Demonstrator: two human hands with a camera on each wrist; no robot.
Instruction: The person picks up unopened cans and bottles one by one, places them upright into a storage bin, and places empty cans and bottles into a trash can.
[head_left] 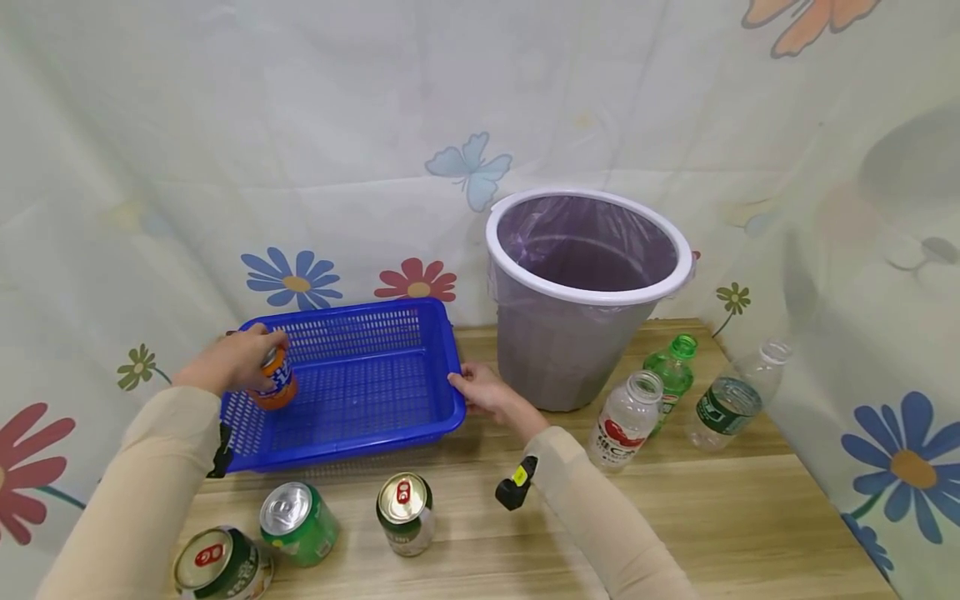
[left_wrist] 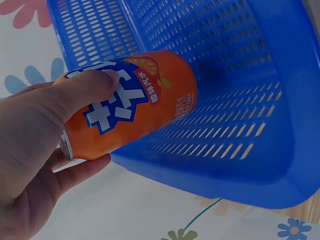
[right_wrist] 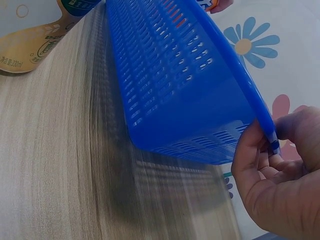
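Note:
My left hand (head_left: 242,357) grips an orange soda can (head_left: 277,385) near its top, at the left end of a blue plastic basket (head_left: 360,396). In the left wrist view the can (left_wrist: 150,107) lies tilted across the frame, thumb on its label, its base toward the slotted basket wall (left_wrist: 215,120). Whether it touches the basket floor I cannot tell. At the opposite end my right hand (head_left: 487,390) pinches the basket's rim. The right wrist view has the fingers (right_wrist: 247,155) curled round that rim, with a shadow on the table under the basket.
Along the front stand a green can (head_left: 300,525) and two dark-green-and-gold cans, one at left (head_left: 225,567), one at centre (head_left: 406,515). A lined grey bin (head_left: 570,342) stands behind right. Beside it are a clear bottle (head_left: 624,421), a green bottle (head_left: 672,371) and another clear bottle (head_left: 731,404).

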